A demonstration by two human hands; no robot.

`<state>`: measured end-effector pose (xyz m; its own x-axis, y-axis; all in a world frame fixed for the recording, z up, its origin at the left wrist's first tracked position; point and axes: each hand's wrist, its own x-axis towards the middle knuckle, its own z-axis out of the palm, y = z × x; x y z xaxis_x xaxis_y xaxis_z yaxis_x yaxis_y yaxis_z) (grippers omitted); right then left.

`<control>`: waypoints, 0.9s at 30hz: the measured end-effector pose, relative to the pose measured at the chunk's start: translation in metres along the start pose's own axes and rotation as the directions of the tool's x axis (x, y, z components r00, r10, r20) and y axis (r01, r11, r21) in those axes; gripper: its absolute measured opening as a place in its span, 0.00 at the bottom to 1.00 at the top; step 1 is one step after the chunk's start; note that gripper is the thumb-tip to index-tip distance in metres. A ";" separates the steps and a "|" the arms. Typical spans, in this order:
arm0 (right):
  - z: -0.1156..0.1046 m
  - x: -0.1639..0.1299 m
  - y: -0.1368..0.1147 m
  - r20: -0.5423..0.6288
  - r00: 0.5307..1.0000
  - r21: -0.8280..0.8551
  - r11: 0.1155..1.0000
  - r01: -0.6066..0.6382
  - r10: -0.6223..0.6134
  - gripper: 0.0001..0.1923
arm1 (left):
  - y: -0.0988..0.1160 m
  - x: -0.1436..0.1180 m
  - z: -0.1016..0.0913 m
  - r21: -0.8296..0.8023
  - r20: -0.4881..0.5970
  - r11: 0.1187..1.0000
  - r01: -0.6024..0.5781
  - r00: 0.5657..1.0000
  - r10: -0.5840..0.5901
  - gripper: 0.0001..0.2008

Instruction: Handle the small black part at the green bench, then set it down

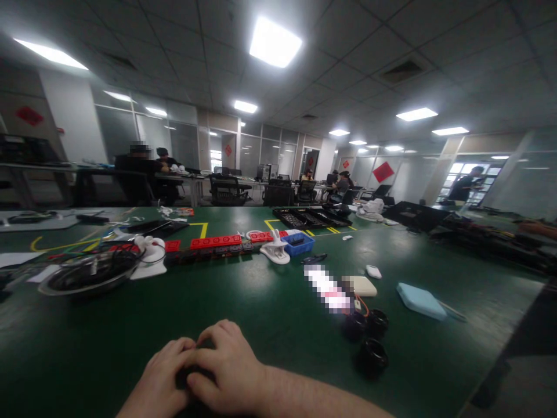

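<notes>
My left hand (163, 368) and my right hand (230, 357) meet over the green tabletop (270, 331) at the bottom of the head view. Both have curled fingers wrapped round a dark object (203, 374), mostly hidden by the fingers, so its kind cannot be made out. The fingers of the two hands touch or overlap. To the right of my hands stand three black round parts, one nearest (373, 355) and two just behind it (378, 321). Orange wires (363, 307) run beside them.
Beyond lie a bright-screened device (326, 289), a cream block (363, 285), a small white case (373, 271) and a light blue box (421, 301). Farther back are a blue bin (300, 247), a white stand (275, 251), a red strip (216, 241) and a metal bowl (89, 277).
</notes>
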<state>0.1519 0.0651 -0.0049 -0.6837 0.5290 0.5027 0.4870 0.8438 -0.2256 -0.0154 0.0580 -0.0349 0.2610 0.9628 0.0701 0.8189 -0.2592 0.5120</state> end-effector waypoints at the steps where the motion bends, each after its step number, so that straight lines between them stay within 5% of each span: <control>1: 0.000 0.000 0.000 0.001 1.000 0.001 1.000 -0.005 0.005 0.13 | 0.000 0.000 0.000 0.001 -0.002 1.000 0.003 1.000 -0.003 0.16; 14: 0.003 -0.002 0.004 -0.008 1.000 0.010 1.000 -0.001 0.001 0.17 | -0.002 0.000 0.001 -0.023 -0.007 0.999 0.024 1.000 -0.024 0.11; 21: 0.002 -0.001 0.004 -0.036 0.994 -0.027 0.995 0.101 -0.102 0.08 | 0.009 -0.001 -0.007 0.030 -0.016 0.995 0.091 0.996 -0.090 0.12; 27: 0.003 -0.002 0.002 -0.067 0.997 -0.061 0.998 0.023 -0.027 0.07 | 0.010 -0.001 -0.011 0.029 -0.030 0.992 0.125 0.992 -0.124 0.06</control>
<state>0.1528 0.0665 -0.0085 -0.6588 0.4989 0.5630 0.5034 0.8485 -0.1628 -0.0126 0.0557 -0.0205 0.1418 0.9894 0.0320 0.8594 -0.1391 0.4920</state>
